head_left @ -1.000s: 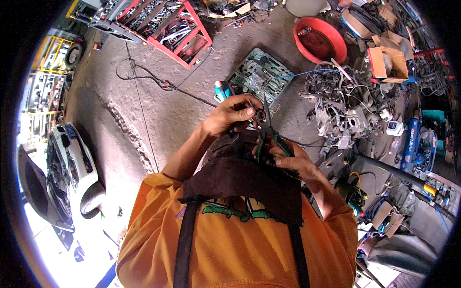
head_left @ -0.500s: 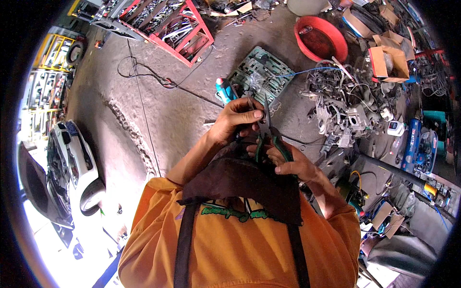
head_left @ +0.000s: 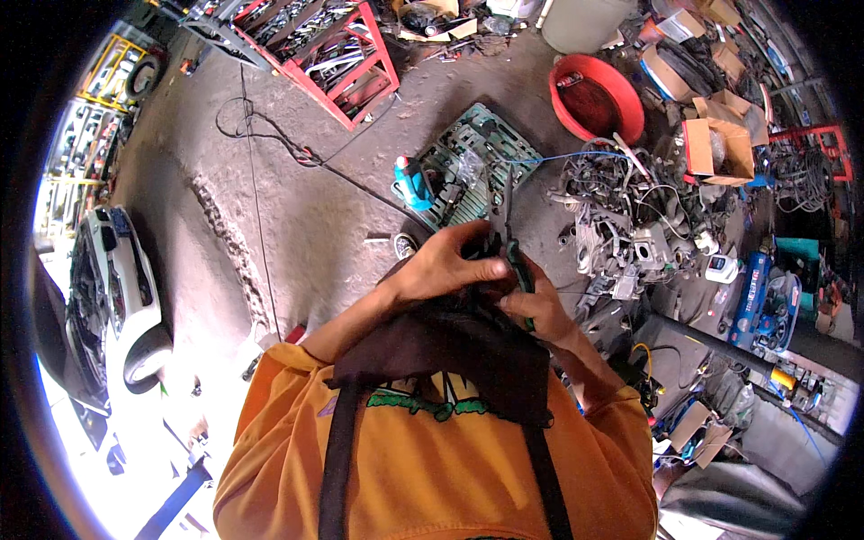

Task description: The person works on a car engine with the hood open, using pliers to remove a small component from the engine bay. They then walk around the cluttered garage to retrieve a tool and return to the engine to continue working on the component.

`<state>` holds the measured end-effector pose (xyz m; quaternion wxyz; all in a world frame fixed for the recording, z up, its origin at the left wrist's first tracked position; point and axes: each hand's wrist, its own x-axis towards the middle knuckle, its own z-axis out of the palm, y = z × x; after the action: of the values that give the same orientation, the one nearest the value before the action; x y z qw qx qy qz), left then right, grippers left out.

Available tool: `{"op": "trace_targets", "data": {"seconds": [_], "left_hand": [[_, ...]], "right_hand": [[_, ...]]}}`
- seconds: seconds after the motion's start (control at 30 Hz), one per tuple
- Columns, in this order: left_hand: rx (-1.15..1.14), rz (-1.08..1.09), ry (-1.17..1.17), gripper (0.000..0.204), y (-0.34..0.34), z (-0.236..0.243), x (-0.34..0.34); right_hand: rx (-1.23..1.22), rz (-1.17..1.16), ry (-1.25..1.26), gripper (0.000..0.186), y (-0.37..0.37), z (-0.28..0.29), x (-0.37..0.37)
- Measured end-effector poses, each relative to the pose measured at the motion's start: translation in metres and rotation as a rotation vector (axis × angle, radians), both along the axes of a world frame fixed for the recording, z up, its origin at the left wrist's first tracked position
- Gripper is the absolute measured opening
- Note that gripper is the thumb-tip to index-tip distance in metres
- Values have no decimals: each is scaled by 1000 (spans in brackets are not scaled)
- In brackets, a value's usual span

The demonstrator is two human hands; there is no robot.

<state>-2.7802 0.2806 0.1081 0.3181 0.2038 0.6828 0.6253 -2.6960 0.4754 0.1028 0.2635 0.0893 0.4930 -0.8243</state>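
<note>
A pair of long-nose pliers [head_left: 516,258] with green handles points away from me in front of my apron [head_left: 441,351], its dark jaws slightly apart. My right hand [head_left: 543,304] is closed round the handles. Beside it, my left hand [head_left: 447,264] has its thumb and fingers closed at the pliers near the joint and the left handle. Whether some small part is also between those fingers is hidden. Beyond the jaws an opened green tool case [head_left: 468,202] lies on the floor, with a teal and white bottle-like object [head_left: 413,184] at its left edge.
A red tool cart [head_left: 355,94] stands at the far left, and a red basin [head_left: 598,130] at the far right. Metal parts [head_left: 643,216] are heaped to the right near cardboard boxes [head_left: 715,148]. A cable [head_left: 351,180] crosses the floor. A car bumper [head_left: 135,279] is on the left.
Both hands have come lower and closer together. My left hand has shifted from beside the open jaws down to the joint and handle. The jaws have drawn closer together.
</note>
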Motion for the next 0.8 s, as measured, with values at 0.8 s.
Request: {"op": "trace_targets", "data": {"seconds": [0.8], "left_hand": [[242, 104, -346, 34, -4, 20, -60]], "right_hand": [[-253, 252, 36, 89, 8, 31, -32]]}}
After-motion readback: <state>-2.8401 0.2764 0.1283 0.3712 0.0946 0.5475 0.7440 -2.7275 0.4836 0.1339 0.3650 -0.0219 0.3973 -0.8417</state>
